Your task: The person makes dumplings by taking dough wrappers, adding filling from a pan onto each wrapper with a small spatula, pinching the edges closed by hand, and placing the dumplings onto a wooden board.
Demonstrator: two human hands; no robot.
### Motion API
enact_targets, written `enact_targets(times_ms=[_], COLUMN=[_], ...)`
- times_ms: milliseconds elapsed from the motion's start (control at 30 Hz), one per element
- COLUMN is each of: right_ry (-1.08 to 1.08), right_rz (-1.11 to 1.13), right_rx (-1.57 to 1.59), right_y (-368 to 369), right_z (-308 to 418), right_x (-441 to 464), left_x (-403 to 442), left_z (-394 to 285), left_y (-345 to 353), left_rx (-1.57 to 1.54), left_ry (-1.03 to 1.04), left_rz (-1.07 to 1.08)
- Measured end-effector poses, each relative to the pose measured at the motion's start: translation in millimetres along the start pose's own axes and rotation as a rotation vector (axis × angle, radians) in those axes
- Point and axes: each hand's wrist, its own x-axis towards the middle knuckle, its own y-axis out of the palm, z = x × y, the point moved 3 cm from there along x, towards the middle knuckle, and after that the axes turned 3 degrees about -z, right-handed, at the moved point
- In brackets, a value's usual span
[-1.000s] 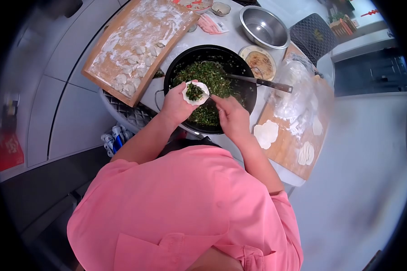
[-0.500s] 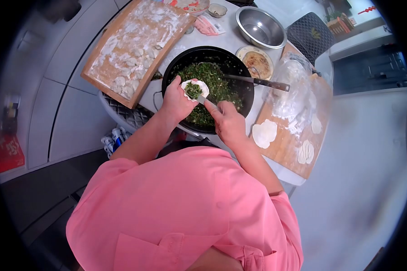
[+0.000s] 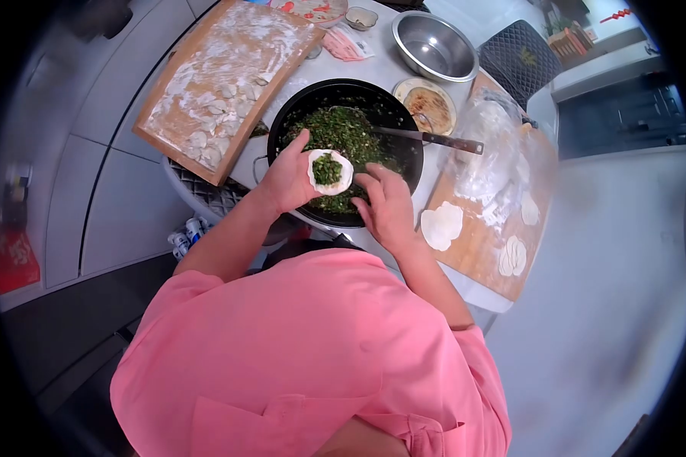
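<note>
A round dumpling wrapper (image 3: 346,181) with a mound of chopped green filling (image 3: 327,170) at its centre rests on the fingers of my left hand (image 3: 283,181). That hand is over the near left part of a big black pot (image 3: 395,107), its thumb pointing up. Just right of the wrapper is my right hand (image 3: 389,206), with fingers apart and nothing visible in them. Beneath both hands, chopped green filling (image 3: 339,126) fills much of the pot. A dark-handled utensil (image 3: 453,142) leans across the pot's right rim.
Left stands a floured wooden board (image 3: 198,84) with several dumplings (image 3: 225,107). On the right board (image 3: 465,255) are loose wrappers (image 3: 441,226) and a plastic bag (image 3: 484,145). Behind the pot are a steel bowl (image 3: 434,47) and a plate with a browned flatbread (image 3: 428,107).
My right hand has let go of the flat metal utensil it held against the filling, and its fingers have spread. The filled wrapper now faces up more fully, slightly lower in view.
</note>
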Motion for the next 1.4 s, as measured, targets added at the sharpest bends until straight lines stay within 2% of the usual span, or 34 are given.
enact_targets(times_ms=[67,133,200,233,267,333,400,567,633,667,733,767,800,867,900,933,1000,1033,1067,1133,1200,1267,1300,1367,1400], right_ry=[-0.081,-0.064,-0.047,0.069,0.186,0.235,0.345,0.379,0.517,0.518,0.64,0.656,0.656,0.483,0.531,0.535,0.424,0.588,0.588,0.829,0.846,0.862,0.886,0.912,0.967], right_rz=[-0.034,0.015,0.064,0.037,0.01,0.005,0.025,0.009,-0.094,-0.096,-0.234,-0.178,-0.18,0.235,0.31,0.305,0.236,0.333,0.331,0.35,0.327,0.301,0.284,0.26,0.195], right_rx=[0.093,0.157,0.222,0.336,0.449,0.506,0.622,0.685,0.87,0.87,0.822,0.816,0.817,0.673,0.776,0.776,0.989,1.072,1.075,1.336,1.378,1.42,1.478,1.538,1.58], right_y=[-0.9,-4.7,-5.0,-4.4,-3.7,0.4,3.2,7.9,6.4,6.2,0.9,-1.0,-0.2,12.4,22.8,22.4,14.1,17.6,14.1,10.7,12.6,12.0,9.4,4.3,3.3], right_z=[5.1,2.8,3.4,1.9,-0.4,-6.1,-10.5,-15.2,-16.8,-17.5,-27.3,-29.0,-31.6,-29.7,-28.8,-20.5,-1.9,-3.4,-0.7,4.7,7.3,8.7,10.5,16.2,20.5], right_x=[6.1,10.6,13.9,15.4,15.5,15.5,16.7,17.2,14.8,12.5,2.2,-3.0,-4.1,-7.0,-9.6,-2.9,14.5,13.5,15.8,16.1,13.1,12.6,14.6,20.0,23.5], left_x=[1.8,4.7,-4.0,-8.8,-7.8,-7.1,-15.7,-10.8,-10.6,-12.2,-14.4,-12.7,-14.0,-17.0,-16.7,-16.0,-13.9,-12.3,-11.5,-12.0,-13.8,-17.3,-18.6,-20.7,-23.0], left_z=[2.5,5.9,-4.5,-6.9,-2.3,2.3,5.6,17.2,16.2,15.7,8.8,4.1,2.0,-2.6,-1.4,0.1,0.7,1.0,1.0,-1.4,-4.7,-8.7,-10.6,-20.6,-15.1], left_y=[4.4,12.6,25.5,34.0,33.7,38.9,51.4,43.2,37.5,37.4,38.5,37.0,37.1,41.7,42.7,43.9,46.4,46.4,46.1,47.5,51.3,61.1,63.3,69.5,70.7], left_rx=[0.124,-0.457,0.223,0.365,0.442,0.595,0.462,0.406,0.247,0.248,0.261,0.434,0.435,0.319,0.321,0.344,0.369,0.435,0.5,0.497,0.49,0.123,0.124,1.015,1.017], left_ry=[-0.06,-0.326,-0.061,-0.142,-0.135,-0.116,-0.268,-0.288,-0.316,-0.318,-0.144,-0.081,-0.082,0.004,-0.002,-0.021,-0.04,-0.097,-0.155,-0.152,-0.149,-0.174,-0.175,0.214,0.213], left_rz=[0.068,0.136,0.166,0.105,0.131,0.183,0.173,0.17,0.136,0.136,0.11,0.136,0.137,0.208,0.212,0.225,0.239,0.181,0.123,0.088,0.051,0.089,0.09,0.113,0.118])
